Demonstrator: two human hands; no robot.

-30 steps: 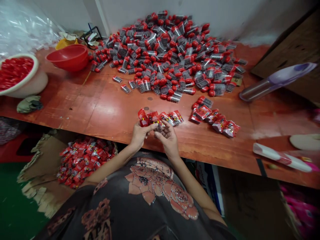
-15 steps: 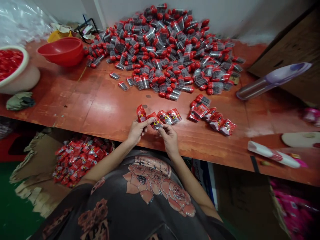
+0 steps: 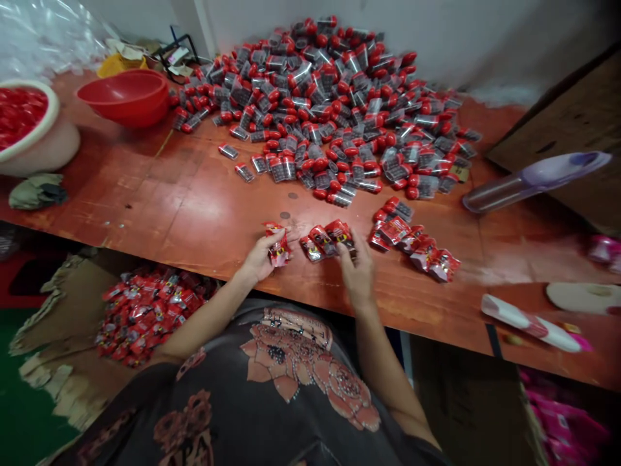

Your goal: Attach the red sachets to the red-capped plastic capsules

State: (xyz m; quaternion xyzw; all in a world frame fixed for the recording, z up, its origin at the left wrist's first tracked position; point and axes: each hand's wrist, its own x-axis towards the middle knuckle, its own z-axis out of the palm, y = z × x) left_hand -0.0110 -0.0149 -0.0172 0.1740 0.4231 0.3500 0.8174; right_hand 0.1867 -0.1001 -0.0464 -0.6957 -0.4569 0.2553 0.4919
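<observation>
My left hand is closed around a small shiny red packet, and another bit of red wrapper pokes out above its fingers. To the right, a short row of similar red packets lies on the table close to its front edge. My right hand has its thumb and fingers around the rightmost packet of that row. Farther right lies a second group of red packets, apart from both hands.
A large heap of clear tubes with red caps covers the back of the orange-brown table. Left are a red bowl and a white tub. A carton of red packets stands below; a purple-clear tube lies right.
My hands, close together before at one packet, are now apart. The right hand has moved right to the row's end packet. The left hand keeps its hold, its packet now turned.
</observation>
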